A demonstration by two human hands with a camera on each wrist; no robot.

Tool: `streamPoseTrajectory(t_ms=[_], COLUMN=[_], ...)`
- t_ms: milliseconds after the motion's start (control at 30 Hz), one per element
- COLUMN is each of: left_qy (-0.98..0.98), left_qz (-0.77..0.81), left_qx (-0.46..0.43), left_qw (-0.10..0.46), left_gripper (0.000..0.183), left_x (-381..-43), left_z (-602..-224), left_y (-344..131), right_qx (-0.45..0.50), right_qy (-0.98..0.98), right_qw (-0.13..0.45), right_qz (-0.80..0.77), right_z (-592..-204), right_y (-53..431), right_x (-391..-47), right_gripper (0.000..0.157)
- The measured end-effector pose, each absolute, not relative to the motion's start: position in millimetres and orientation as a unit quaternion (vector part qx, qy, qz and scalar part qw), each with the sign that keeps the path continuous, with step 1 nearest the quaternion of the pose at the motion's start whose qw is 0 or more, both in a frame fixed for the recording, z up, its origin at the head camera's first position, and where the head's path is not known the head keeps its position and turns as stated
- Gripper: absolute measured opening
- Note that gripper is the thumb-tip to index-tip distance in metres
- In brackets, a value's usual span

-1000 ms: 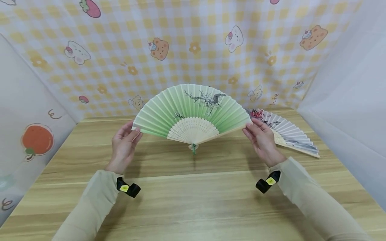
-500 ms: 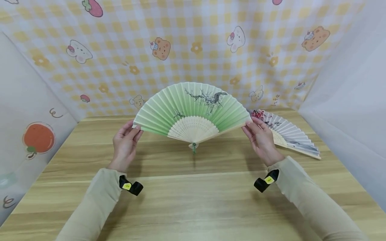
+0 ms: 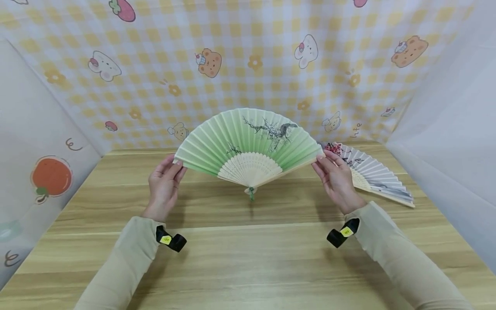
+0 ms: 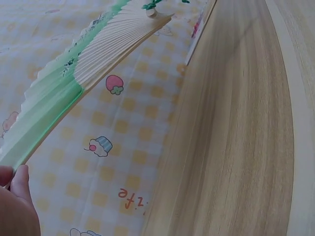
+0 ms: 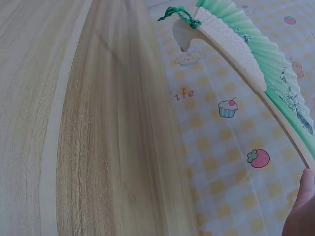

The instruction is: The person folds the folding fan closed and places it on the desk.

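One yellow-checked cloth [image 3: 240,26], the largest thing, hangs beyond the left grip [image 3: 163,185] and the right grip [image 3: 337,181]. Next in size, the wooden surface [image 3: 248,258] runs beneath both and toward the wearer. Between the grips the green fan [image 3: 249,142] is spread wide and held up off the surface, arc upward, its narrow end pointing down midway between them. Smaller in view, the white fan [image 3: 383,174] lies spread on the surface, outward and to the right of the right grip, partly hidden behind it.

Each grip is narrow, thumb and fingers pinching one outer end of the green fan: the left on the pale green edge, the right on the wooden end stick. Smallest, the green cord [image 3: 252,194] dangles from the pivot, lower than both grips.

Holding it spread seems the step in hand. To do it well, both grips should pinch lightly near the tips, level with each other, with equal outward tension so the pleats lie flat. Too hard a pull could strain the pivot or crease the thin leaf; slack on either side would probably let the folds sag
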State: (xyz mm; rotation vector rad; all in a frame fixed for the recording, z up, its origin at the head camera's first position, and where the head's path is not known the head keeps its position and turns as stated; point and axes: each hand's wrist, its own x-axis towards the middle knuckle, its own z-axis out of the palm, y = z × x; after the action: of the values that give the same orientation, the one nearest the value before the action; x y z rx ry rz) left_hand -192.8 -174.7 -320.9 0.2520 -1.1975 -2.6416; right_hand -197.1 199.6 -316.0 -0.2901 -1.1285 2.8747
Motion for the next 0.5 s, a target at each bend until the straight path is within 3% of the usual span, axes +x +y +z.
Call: streamPoseTrajectory(t_ms=[233, 500], left_qy=[-0.412, -0.417], left_qz=[-0.899, -0.899], left_qx=[0.091, 0.075], left_qw=[0.114, 0.106], left_gripper=[0.017, 0.018], left_x=[-193.1, -193.5], left_z=[-321.0, -321.8], left_y=[-170.5, -166.7], right_qx=[-0.091, -0.089], right_qy=[-0.374, -0.376], right_qw=[0.014, 0.023], right_qz=[0.923, 0.922], right_z=[-314.5, -312.9], right_y=[199.3, 198.8], right_x=[-196.7, -197.1], right_gripper=[0.033, 0.026])
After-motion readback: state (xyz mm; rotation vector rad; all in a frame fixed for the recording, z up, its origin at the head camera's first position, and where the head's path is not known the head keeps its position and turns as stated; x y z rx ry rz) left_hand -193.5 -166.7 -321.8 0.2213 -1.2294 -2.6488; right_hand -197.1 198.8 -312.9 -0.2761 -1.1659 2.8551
